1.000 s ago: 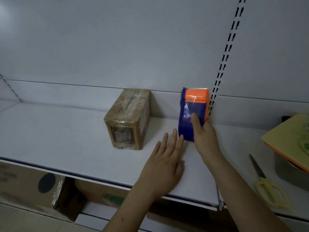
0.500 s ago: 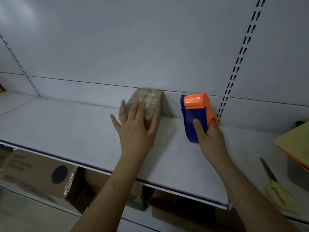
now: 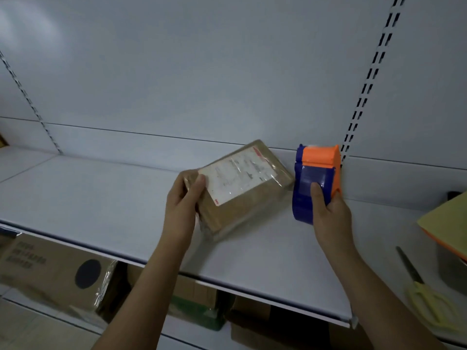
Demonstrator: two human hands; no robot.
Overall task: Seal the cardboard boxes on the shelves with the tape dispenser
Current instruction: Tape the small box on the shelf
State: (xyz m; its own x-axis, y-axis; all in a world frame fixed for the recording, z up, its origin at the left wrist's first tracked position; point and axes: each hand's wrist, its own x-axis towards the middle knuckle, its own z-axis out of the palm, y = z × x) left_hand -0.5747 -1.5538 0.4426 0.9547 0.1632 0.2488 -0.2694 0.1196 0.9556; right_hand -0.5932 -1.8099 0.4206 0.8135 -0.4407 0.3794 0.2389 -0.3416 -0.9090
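Brown cardboard box [image 3: 242, 188], glossy with film and bearing a white label, is tilted up off the shelf [image 3: 88, 198] in the left hand [image 3: 182, 200], which grips its near-left end; its long axis runs away from that hand toward the far right, ending just beside the tape dispenser [image 3: 316, 180]; the right hand [image 3: 331, 210] clasps the dispenser, upright, so the right is nearer the box's far end.
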